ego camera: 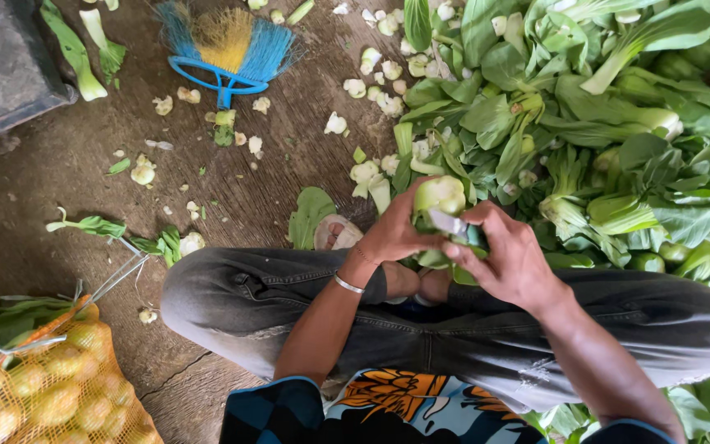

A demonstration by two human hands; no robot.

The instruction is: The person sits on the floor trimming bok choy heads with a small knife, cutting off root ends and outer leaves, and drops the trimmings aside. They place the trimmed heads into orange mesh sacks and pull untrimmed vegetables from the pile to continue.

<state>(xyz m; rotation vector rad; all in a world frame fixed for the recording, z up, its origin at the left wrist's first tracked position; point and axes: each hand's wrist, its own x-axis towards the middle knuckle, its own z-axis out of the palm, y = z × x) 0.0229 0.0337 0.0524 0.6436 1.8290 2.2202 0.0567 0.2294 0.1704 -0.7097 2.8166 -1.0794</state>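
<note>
Left hand point(392, 234) clamped on bok choy head point(440, 196), right hand point(507, 259) gripping knife point(449, 223) against it, beside heap of greens point(618, 140)

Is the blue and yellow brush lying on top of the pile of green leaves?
No, the brush lies on the bare floor, apart from the leaf pile.

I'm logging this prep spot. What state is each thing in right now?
Bok choy: held in left hand, base up.
Knife: in right hand, blade against the bok choy.
Pile: loose, heaped on the floor.
Trimmings: scattered.
Broom: lying flat.
Mesh sack: full of round yellow produce.
</note>
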